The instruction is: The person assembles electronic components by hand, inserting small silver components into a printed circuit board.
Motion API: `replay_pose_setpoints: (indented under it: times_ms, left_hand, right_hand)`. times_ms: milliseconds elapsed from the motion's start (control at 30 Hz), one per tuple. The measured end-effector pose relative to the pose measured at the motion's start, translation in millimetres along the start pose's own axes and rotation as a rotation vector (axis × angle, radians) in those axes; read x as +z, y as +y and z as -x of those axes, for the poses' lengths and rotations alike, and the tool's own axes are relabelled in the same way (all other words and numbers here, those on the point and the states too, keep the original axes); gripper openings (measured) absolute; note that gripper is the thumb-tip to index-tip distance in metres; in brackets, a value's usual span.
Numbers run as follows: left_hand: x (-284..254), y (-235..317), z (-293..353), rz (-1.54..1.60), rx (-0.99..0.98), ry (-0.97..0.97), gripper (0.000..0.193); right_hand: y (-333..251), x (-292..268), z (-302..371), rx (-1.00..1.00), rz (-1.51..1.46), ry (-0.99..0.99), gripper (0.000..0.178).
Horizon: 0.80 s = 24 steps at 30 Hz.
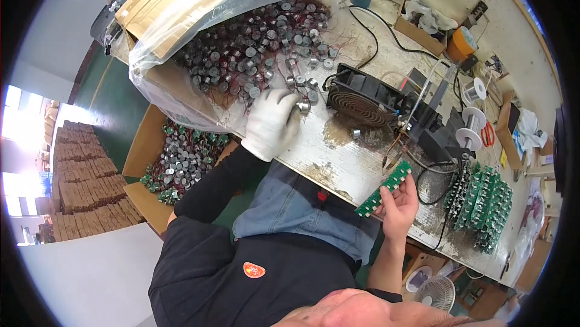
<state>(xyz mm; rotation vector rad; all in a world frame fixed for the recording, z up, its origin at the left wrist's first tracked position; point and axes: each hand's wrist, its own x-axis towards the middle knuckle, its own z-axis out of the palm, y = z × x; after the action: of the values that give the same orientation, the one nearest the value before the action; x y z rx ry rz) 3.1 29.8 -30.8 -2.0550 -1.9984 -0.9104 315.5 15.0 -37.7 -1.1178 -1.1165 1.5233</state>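
Note:
My left hand (271,123), in a white glove, is closed at the edge of a heap of small round silver motors (251,52) with thin red wires. Between its fingertips it pinches one small motor (303,108). In my bare right hand (400,207) is a long green circuit board (386,188) with pale parts along it, tilted over the table's front edge. Just beyond this board stands a soldering fixture (432,125) with a thin metal tip pointing down. A single loose motor (356,134) lies on the worn table between my hands.
A black fan (362,97) with a round grille stands beyond the loose motor. Solder wire spools (470,131) are at the right, behind stacked green boards (483,203). Below the table's left side, a cardboard box (144,140) holds wired motors and boards. Black cables cross the tabletop.

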Motion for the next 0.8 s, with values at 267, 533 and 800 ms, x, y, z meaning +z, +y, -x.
replay_pose_setpoints:
  times_ms: [267,533,800]
  left_hand:
    - [-28.8,-52.2,-45.5,0.087,-0.072,0.297,0.013]
    - [-82.9,0.7,-59.6,-0.002,-0.084,0.271,0.020]
    - [-18.2,18.4,-36.8,-0.140,-0.099,-0.270,0.015]
  right_hand:
    - [4.4,3.6,-0.4,-0.041,0.003,0.031,0.054]
    - [1.1,3.7,-0.7,-0.037,0.001,0.036,0.054]
    - [2.7,-0.6,-0.9,-0.012,-0.024,0.002,0.057]
